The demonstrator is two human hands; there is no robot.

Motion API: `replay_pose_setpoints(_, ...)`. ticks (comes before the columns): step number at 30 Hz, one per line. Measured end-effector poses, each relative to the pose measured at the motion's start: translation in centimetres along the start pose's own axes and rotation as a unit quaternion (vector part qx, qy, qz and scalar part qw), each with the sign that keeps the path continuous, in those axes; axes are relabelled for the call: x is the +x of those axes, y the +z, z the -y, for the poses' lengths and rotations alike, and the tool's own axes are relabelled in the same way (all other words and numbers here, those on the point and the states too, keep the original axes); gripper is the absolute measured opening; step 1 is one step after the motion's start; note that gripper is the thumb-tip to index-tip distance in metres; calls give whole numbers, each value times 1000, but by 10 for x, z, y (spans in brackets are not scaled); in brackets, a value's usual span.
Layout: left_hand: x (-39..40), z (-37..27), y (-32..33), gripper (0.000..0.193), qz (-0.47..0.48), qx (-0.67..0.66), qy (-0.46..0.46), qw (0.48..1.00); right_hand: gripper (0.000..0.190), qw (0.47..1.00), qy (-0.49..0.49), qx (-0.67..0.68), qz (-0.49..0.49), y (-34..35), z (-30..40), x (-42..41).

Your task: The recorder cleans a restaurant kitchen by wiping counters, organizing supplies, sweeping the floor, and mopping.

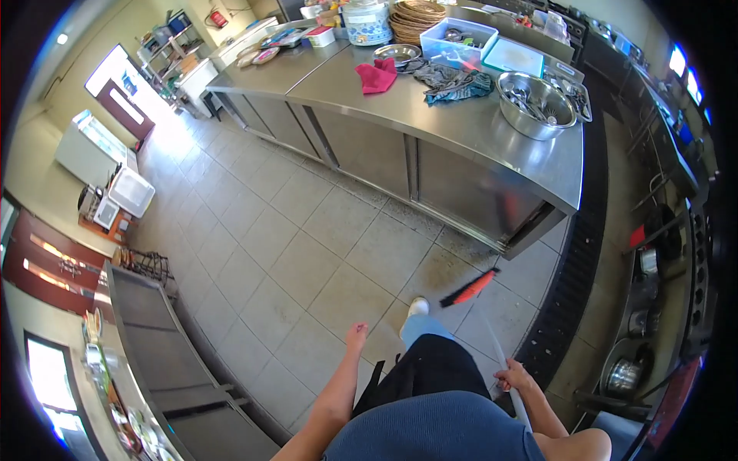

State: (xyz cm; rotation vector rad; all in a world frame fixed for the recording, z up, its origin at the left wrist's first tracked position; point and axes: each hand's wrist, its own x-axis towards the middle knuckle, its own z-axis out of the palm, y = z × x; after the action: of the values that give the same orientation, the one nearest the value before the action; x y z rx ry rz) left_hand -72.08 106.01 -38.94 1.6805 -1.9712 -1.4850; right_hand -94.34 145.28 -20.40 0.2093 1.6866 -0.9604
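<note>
My right hand (517,377) grips the white handle (497,340) of a broom at my right side. The broom's red head (474,288), edged with dark bristles, is at the tiled floor (323,259), near the bottom corner of a stainless steel counter (369,150). Dark dirt marks (441,268) show on the tiles beside the head. My left hand (357,332) hangs over the floor with its fingers curled in and nothing visible in it. A white shoe (419,306) of mine stands just left of the broom head.
A black floor grate (568,288) runs along the right, beside shelves holding metal pots (625,374). On the counter are a steel bowl of utensils (536,106), cloths (452,80) and a plastic bin (458,43). Another steel cabinet (173,346) stands at left. An open doorway (124,86) is far left.
</note>
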Motion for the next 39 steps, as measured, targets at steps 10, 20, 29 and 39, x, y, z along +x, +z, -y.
replay_pose_setpoints(10, -250, 191, 3, 35, 63, 67, -210, 973, 47, 898, -158, -220, 347, 128, 1, 1)
replay_pose_setpoints(20, -432, 249, 12, 16, -256, -277, -331, 865, 40, 815, -223, -425, 325, 185, -68, 59)
replay_pose_setpoints(29, -498, 131, 196, 23, -130, -57, -93, 986, 11, 961, 107, 79, 244, -250, -210, 68)
replay_pose_setpoints(39, -568, 162, 276, 28, 17, -88, -156, 984, 36, 965, -26, -262, 16, -297, -211, -85)
